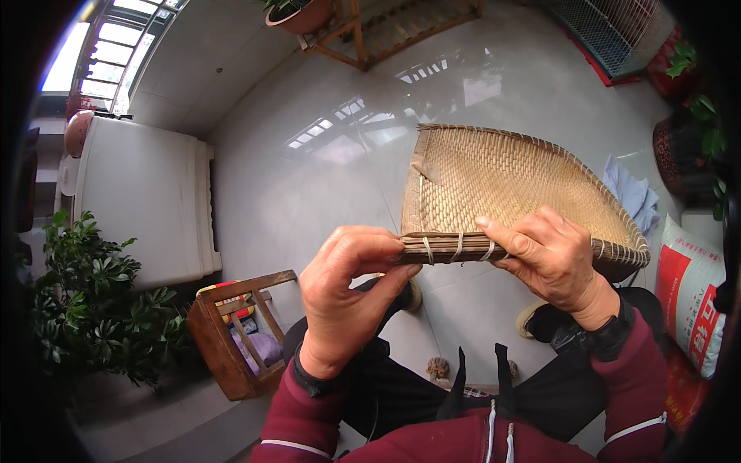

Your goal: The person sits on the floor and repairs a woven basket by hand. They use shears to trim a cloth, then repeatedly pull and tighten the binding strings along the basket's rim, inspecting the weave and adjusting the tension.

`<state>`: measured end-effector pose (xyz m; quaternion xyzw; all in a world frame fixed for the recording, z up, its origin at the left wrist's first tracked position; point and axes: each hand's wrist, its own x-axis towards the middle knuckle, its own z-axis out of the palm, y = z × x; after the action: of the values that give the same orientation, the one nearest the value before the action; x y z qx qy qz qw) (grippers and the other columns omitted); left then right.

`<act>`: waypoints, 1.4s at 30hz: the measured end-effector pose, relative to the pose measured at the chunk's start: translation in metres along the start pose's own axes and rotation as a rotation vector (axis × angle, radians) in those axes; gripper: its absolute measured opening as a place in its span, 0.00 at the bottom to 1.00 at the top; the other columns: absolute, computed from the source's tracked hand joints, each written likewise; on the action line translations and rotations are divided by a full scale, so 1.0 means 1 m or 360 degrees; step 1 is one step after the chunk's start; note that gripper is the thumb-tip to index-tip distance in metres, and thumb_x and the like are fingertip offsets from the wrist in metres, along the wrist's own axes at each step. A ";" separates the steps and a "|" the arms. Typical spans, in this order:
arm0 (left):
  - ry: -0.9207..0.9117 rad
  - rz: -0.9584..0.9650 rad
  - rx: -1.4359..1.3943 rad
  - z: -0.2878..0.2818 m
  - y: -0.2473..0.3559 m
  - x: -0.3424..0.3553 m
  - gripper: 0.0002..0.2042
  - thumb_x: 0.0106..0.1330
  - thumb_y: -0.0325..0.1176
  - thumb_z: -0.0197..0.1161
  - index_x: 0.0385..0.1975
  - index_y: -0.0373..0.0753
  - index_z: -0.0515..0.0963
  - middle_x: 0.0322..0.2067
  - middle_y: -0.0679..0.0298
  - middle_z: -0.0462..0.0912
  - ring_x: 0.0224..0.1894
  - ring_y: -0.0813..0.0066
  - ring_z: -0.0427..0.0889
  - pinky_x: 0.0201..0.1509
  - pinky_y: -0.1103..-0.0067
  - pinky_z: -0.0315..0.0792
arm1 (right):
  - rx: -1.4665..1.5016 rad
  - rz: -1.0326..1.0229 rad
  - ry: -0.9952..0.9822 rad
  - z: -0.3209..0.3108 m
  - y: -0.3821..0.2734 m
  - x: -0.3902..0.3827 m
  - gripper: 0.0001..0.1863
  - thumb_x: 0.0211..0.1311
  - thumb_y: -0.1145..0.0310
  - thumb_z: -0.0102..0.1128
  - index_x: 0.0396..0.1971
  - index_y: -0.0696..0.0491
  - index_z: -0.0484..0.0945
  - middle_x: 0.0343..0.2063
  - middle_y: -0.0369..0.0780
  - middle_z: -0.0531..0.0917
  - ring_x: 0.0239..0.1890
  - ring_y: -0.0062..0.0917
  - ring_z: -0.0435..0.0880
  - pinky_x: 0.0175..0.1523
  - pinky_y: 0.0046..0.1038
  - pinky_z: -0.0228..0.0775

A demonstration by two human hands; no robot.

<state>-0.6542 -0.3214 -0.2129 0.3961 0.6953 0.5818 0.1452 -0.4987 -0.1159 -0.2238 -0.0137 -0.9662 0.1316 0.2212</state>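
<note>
A woven bamboo tray with a curved, stitched rim and a straight side edge spans the middle right of the view. Along its near edge, wooden slats are lashed by pale ties. My left hand pinches the left end of these slats between thumb and fingers. My right hand grips the same edge farther right, with the thumb lying on top by the ties. The undersides of the slats are hidden.
A wooden stool, a leafy plant and a white cabinet stand left. A wooden stand with a pot is at the back. A wire cage, pale cloth and printed sack lie right, around tiled floor.
</note>
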 end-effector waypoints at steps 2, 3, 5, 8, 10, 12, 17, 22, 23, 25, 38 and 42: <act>-0.0005 0.0030 0.0013 0.001 -0.002 0.004 0.14 0.48 0.13 0.69 0.35 0.31 0.77 0.37 0.59 0.79 0.38 0.74 0.83 0.42 0.80 0.82 | 0.0000 -0.0004 0.0004 -0.001 0.004 0.000 0.27 0.48 0.55 0.66 0.53 0.38 0.79 0.19 0.29 0.72 0.23 0.23 0.71 0.27 0.24 0.69; 0.0004 0.0036 -0.0002 0.002 -0.002 0.007 0.13 0.49 0.14 0.69 0.34 0.32 0.78 0.36 0.59 0.79 0.37 0.74 0.83 0.40 0.81 0.82 | 0.0003 -0.0002 -0.0015 -0.001 0.006 0.001 0.27 0.48 0.55 0.66 0.53 0.38 0.79 0.19 0.29 0.72 0.22 0.23 0.71 0.27 0.24 0.69; 0.0017 0.0035 -0.0059 0.003 -0.003 0.011 0.12 0.50 0.14 0.69 0.34 0.32 0.79 0.36 0.59 0.79 0.36 0.75 0.83 0.39 0.81 0.83 | 0.0002 0.0000 -0.0007 -0.001 0.009 0.003 0.27 0.49 0.55 0.66 0.53 0.38 0.79 0.19 0.29 0.73 0.22 0.23 0.70 0.27 0.24 0.69; 0.0039 -0.0007 -0.0165 0.004 -0.004 0.013 0.12 0.51 0.14 0.68 0.34 0.32 0.78 0.38 0.59 0.78 0.38 0.74 0.83 0.40 0.81 0.83 | 0.0014 0.0001 -0.0007 -0.001 0.011 0.006 0.26 0.49 0.55 0.66 0.53 0.39 0.79 0.19 0.29 0.73 0.21 0.23 0.70 0.27 0.24 0.68; 0.0047 -0.0056 -0.0195 0.004 -0.005 0.012 0.11 0.51 0.14 0.67 0.34 0.32 0.78 0.40 0.58 0.76 0.39 0.74 0.83 0.41 0.81 0.83 | 0.0024 -0.0002 -0.0005 0.000 0.011 0.006 0.26 0.50 0.55 0.66 0.53 0.39 0.79 0.19 0.29 0.73 0.21 0.24 0.70 0.26 0.24 0.68; -0.0009 -0.0191 -0.0353 0.002 -0.007 0.011 0.11 0.52 0.14 0.67 0.35 0.31 0.78 0.41 0.58 0.75 0.39 0.74 0.83 0.41 0.81 0.83 | 0.0030 -0.0006 -0.0023 0.001 0.010 0.005 0.26 0.50 0.56 0.65 0.53 0.39 0.79 0.19 0.29 0.73 0.21 0.24 0.70 0.26 0.24 0.68; -0.0005 -0.0155 -0.0331 -0.002 -0.013 0.008 0.10 0.52 0.14 0.67 0.34 0.31 0.78 0.40 0.59 0.76 0.39 0.75 0.82 0.41 0.82 0.83 | 0.0029 -0.0013 -0.0005 0.007 0.006 0.005 0.26 0.49 0.56 0.66 0.53 0.40 0.79 0.19 0.29 0.74 0.22 0.23 0.70 0.27 0.24 0.68; 0.0081 -0.0023 0.0036 -0.002 -0.011 0.004 0.11 0.51 0.15 0.69 0.33 0.32 0.79 0.38 0.61 0.77 0.36 0.76 0.83 0.40 0.83 0.82 | 0.0037 -0.0021 -0.0013 0.013 0.004 0.005 0.27 0.48 0.57 0.66 0.53 0.39 0.79 0.19 0.29 0.73 0.22 0.23 0.70 0.27 0.24 0.68; 0.0085 -0.0010 0.0079 -0.002 -0.011 0.003 0.11 0.50 0.15 0.69 0.32 0.32 0.79 0.38 0.61 0.77 0.36 0.76 0.83 0.39 0.83 0.82 | 0.0030 -0.0024 -0.0023 0.014 0.004 0.005 0.27 0.48 0.56 0.66 0.53 0.39 0.79 0.19 0.29 0.73 0.22 0.23 0.70 0.27 0.24 0.68; 0.0099 0.0005 0.0180 -0.002 -0.011 0.003 0.11 0.49 0.15 0.69 0.32 0.32 0.79 0.37 0.61 0.77 0.34 0.77 0.83 0.37 0.83 0.81 | 0.0023 -0.0021 -0.0029 0.016 0.004 0.004 0.28 0.47 0.56 0.67 0.53 0.39 0.79 0.19 0.29 0.72 0.22 0.23 0.70 0.27 0.24 0.68; 0.0008 0.0076 0.0411 0.000 -0.012 0.012 0.11 0.48 0.16 0.70 0.30 0.34 0.79 0.33 0.63 0.76 0.31 0.76 0.81 0.34 0.81 0.78 | 0.0091 -0.0048 -0.0089 0.017 0.016 0.003 0.28 0.45 0.61 0.69 0.52 0.46 0.80 0.23 0.32 0.77 0.23 0.27 0.71 0.28 0.27 0.67; -0.0037 0.0084 0.0397 0.002 -0.013 0.011 0.12 0.48 0.16 0.69 0.33 0.33 0.78 0.35 0.62 0.75 0.32 0.75 0.82 0.35 0.80 0.79 | 0.0074 -0.0045 -0.0098 0.016 0.016 0.003 0.28 0.45 0.61 0.69 0.52 0.46 0.80 0.23 0.32 0.77 0.23 0.27 0.71 0.28 0.27 0.67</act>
<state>-0.6646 -0.3122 -0.2226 0.4360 0.7500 0.4897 0.0876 -0.5087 -0.1047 -0.2409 0.0093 -0.9694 0.1512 0.1934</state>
